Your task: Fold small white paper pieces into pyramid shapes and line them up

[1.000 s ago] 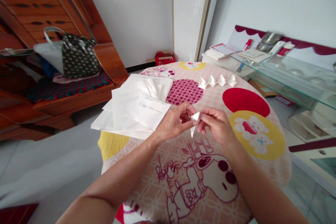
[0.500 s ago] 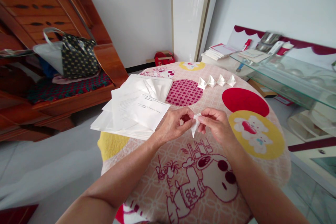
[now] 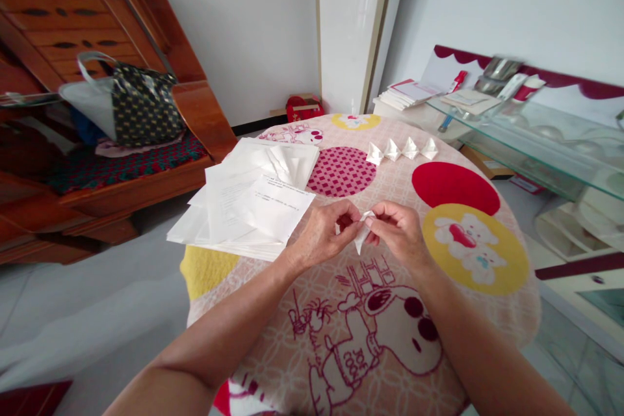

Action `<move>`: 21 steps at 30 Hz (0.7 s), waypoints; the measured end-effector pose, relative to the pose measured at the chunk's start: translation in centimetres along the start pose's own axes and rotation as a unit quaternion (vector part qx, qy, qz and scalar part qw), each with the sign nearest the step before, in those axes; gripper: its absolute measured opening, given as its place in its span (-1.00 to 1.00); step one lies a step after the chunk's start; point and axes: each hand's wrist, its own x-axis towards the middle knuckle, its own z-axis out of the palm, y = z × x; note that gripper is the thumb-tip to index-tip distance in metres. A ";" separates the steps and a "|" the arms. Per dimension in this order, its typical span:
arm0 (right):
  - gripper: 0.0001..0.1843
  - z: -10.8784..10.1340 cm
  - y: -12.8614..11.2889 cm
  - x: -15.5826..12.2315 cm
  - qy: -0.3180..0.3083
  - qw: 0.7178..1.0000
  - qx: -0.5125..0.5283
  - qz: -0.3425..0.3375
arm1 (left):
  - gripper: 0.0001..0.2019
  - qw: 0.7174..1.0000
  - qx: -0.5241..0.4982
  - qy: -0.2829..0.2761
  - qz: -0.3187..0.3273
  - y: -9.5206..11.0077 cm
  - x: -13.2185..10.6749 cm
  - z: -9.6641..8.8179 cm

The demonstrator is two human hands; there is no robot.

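A round, pink-covered table (image 3: 394,183) takes up the middle, and a big messy pile of white paper (image 3: 266,211) lies on it at ten o'clock. The left hand (image 3: 327,230) and the right hand (image 3: 400,231) meet near the centre of the clock, thumbs and fingers pinched almost closed, and both have hold of one small folded white paper (image 3: 361,240) whose pointy tip faces six o'clock. Up at one o'clock, four tiny folded white shapes (image 3: 409,148) sit in a row toward the far side
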 end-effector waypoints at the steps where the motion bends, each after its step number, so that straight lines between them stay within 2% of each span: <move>1: -0.84 0.0 0.0 0.0 0.002 1.000 -0.002 -0.002 | -0.85 1.000 -0.001 -0.002 -0.001 0.0 0.0 0.0; 9: -0.84 0.4 -0.2 0.0 0.024 1.000 -0.013 0.004 | -0.89 0.999 0.032 -0.013 -0.008 0.3 -0.1 0.0; 15: -0.89 0.2 0.0 0.2 0.031 0.999 0.019 0.023 | -0.77 0.994 -0.093 -0.022 -0.055 -1.2 0.1 -0.2; 18: -0.88 0.1 0.2 0.2 0.030 0.998 0.044 0.033 | -0.70 0.991 -0.101 -0.049 -0.077 -1.5 0.3 -0.5; 21: -0.90 0.1 0.3 0.2 0.001 0.998 0.054 0.040 | -0.65 0.993 -0.085 -0.033 -0.076 -1.2 0.5 -0.7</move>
